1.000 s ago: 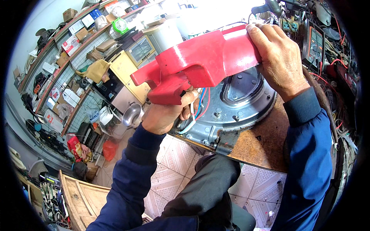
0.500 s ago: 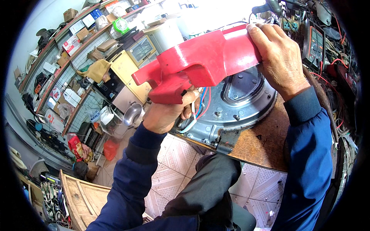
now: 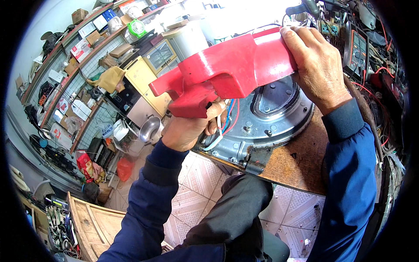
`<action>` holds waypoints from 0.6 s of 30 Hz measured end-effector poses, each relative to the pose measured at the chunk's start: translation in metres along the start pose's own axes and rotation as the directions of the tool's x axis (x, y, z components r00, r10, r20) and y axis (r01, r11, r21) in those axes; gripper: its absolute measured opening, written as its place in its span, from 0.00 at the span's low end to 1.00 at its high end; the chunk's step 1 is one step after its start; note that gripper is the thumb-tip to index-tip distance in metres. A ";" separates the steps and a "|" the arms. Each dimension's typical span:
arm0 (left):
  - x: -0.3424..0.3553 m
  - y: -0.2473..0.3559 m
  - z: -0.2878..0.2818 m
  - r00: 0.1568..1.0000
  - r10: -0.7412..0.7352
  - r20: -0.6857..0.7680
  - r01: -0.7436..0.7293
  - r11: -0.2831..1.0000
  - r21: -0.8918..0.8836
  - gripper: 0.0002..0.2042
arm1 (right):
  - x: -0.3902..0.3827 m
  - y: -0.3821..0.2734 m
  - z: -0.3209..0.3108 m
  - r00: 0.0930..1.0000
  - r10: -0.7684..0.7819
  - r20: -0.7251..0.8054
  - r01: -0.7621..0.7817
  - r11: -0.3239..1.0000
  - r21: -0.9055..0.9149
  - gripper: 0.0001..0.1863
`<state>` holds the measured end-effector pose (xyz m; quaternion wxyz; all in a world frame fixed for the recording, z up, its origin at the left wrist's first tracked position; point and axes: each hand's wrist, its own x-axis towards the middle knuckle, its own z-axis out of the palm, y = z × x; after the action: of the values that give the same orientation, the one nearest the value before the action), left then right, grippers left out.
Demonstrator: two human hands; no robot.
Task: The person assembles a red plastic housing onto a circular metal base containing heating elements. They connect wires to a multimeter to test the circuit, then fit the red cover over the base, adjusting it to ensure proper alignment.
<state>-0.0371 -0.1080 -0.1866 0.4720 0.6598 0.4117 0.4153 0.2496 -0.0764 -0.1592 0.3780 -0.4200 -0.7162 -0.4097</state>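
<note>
I hold a moulded red plastic cover (image 3: pixel 233 63) raised over a round, studded metal casing (image 3: pixel 273 129) that rests on a brown wooden board (image 3: pixel 297 166). My right hand (image 3: pixel 316 70) grips the cover's right end, fingertips over its top edge. My left hand (image 3: pixel 190 129) is closed at its lower left part, thumb beside a dark notch. White, blue and red wires (image 3: pixel 235 113) run down from near my left fingers onto the casing; whether those fingers also pinch them I cannot tell. The cover's underside is hidden.
Crowded shelves (image 3: pixel 70 70) line the left wall, with a steel pot (image 3: pixel 150 131) below. A meter (image 3: pixel 355 52), tangled cables and a dark handled tool (image 3: pixel 301 8) are at right. A wooden panel (image 3: pixel 91 222) lies lower left, beside tiled floor (image 3: pixel 192 196).
</note>
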 end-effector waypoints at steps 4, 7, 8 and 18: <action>-0.001 -0.001 -0.001 1.000 -0.013 -0.007 0.013 1.000 0.007 0.09 | 0.001 -0.003 0.003 0.995 -0.021 -0.094 0.021 1.000 0.005 0.16; -0.002 0.000 -0.001 1.000 -0.016 -0.004 0.016 1.000 -0.002 0.09 | 0.002 -0.004 0.002 0.995 -0.027 -0.099 0.029 1.000 0.010 0.15; -0.001 0.000 -0.001 1.000 -0.013 -0.005 0.013 1.000 0.002 0.09 | 0.002 -0.003 0.001 0.998 -0.017 -0.059 0.018 1.000 0.012 0.19; 0.000 -0.004 0.000 1.000 -0.001 -0.008 0.002 0.999 0.035 0.08 | 0.000 -0.001 0.000 0.998 -0.026 -0.062 0.027 1.000 0.014 0.18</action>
<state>-0.0375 -0.1071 -0.1903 0.4590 0.6659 0.4213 0.4104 0.2487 -0.0764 -0.1592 0.3975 -0.3948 -0.7126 -0.4223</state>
